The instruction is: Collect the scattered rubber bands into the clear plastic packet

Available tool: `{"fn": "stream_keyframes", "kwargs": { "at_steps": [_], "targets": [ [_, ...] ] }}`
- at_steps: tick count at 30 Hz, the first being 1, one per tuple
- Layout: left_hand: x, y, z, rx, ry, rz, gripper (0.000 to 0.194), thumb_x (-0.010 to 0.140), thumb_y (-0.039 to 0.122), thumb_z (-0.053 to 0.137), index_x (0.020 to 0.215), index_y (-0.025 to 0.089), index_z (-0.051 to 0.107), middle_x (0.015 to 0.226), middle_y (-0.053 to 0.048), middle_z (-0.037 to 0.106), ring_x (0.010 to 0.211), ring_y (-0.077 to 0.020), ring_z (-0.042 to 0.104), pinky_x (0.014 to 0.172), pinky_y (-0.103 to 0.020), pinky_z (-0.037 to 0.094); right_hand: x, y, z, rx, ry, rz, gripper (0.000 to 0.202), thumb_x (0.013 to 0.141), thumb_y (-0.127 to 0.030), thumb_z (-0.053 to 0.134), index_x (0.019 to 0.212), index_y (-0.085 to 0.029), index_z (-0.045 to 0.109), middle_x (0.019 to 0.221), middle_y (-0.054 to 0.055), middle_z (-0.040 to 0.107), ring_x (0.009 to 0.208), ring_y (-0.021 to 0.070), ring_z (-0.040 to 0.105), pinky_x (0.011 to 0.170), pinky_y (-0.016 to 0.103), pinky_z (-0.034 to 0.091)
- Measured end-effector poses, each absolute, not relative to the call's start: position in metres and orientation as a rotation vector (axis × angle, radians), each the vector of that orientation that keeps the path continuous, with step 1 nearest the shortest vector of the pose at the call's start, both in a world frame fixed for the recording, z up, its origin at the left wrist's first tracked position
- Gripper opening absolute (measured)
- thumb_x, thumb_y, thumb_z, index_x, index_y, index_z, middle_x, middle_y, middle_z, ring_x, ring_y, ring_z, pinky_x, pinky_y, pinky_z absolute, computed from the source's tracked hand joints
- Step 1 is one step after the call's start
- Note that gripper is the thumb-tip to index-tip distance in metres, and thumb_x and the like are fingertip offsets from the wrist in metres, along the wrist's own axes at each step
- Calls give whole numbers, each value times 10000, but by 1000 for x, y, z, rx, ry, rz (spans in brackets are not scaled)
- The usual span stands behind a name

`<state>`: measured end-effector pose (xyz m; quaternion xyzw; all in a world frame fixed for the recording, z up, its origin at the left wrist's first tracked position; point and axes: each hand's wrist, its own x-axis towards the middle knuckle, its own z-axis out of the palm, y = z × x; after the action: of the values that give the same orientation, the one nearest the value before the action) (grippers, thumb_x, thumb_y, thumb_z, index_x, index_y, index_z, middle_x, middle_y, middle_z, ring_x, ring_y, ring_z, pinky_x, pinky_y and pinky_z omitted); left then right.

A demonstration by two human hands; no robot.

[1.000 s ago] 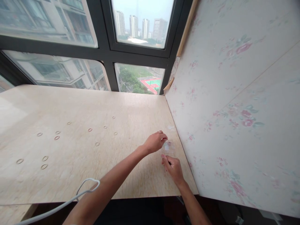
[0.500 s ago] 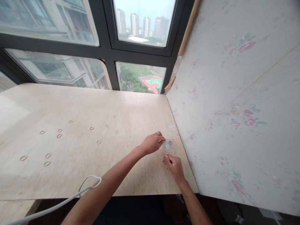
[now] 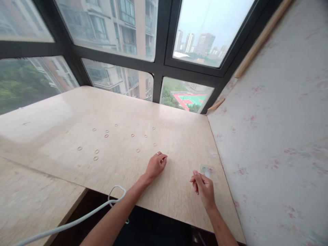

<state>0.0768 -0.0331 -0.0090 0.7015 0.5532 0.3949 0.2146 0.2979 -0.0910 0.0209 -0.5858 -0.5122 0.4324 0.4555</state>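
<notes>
My left hand (image 3: 156,164) is over the tabletop with thumb and fingers pinched together. It wears a thin ring, and whatever lies between the fingertips is too small to make out. To the right, my right hand (image 3: 204,188) has its fingers curled in, their contents hidden. Just beyond its fingers lies a small clear plastic packet (image 3: 210,169) with a few green and red bits in it. Several thin loops are scattered left of my left hand, among them a red loop (image 3: 132,135), a yellowish loop (image 3: 138,150) and a greenish loop (image 3: 95,158).
The pale marble-patterned tabletop (image 3: 179,136) runs to dark-framed windows (image 3: 159,68). A flowered wall (image 3: 271,136) borders it on the right. Near my left forearm a white cable (image 3: 77,222) crosses the front edge. Another clear scrap (image 3: 212,152) lies by the wall.
My left hand has moved left, away from the packet. My right hand stays near the packet, now a little apart from it. The view has turned to the left.
</notes>
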Motion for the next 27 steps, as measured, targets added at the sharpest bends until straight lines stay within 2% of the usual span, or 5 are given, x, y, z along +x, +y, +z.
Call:
{"fn": "stream_keyframes", "kwargs": {
  "at_steps": [8, 12, 17, 22, 27],
  "targets": [
    [69, -33, -13, 1705, 1477, 1221, 160, 758, 125, 504, 604, 149, 542, 597, 4, 513, 549, -108, 431, 528, -229, 314, 133, -3, 87, -967, -1806, 1178, 320, 883, -474, 503, 829, -174, 602, 460, -73, 447, 379, 68, 399, 379, 178, 332],
    [64, -32, -11, 1600, 1409, 1370, 178, 741, 123, 462, 570, 163, 434, 603, 22, 466, 562, -100, 394, 537, -231, 282, 54, 61, 78, -1182, -2407, 1103, 320, 924, -399, 434, 1137, -178, 521, 634, -38, 592, 432, 67, 487, 431, 174, 401],
    [60, -34, -8, 1566, 1358, 1435, 183, 704, 113, 439, 558, 175, 349, 588, 34, 407, 569, -101, 368, 539, -236, 256, 5, 112, 51, -1338, -2669, 908, 231, 839, -290, 594, 1012, -137, 604, 646, 23, 650, 538, 132, 581, 541, 236, 448],
    [59, -33, -8, 1512, 1383, 1431, 184, 673, 117, 440, 549, 180, 321, 582, 32, 397, 565, -102, 365, 528, -238, 239, -6, 124, 39, -1248, -2864, 660, 185, 852, -299, 613, 973, -159, 624, 1021, 65, 651, 951, 193, 596, 829, 358, 460],
    [59, -32, -8, 1501, 1387, 1430, 201, 685, 120, 446, 541, 179, 319, 576, 35, 391, 556, -98, 358, 525, -241, 237, -9, 122, 41, -1162, -2990, 639, 183, 868, -323, 607, 905, -145, 626, 989, 44, 637, 937, 186, 591, 850, 400, 459]
  ]
}}
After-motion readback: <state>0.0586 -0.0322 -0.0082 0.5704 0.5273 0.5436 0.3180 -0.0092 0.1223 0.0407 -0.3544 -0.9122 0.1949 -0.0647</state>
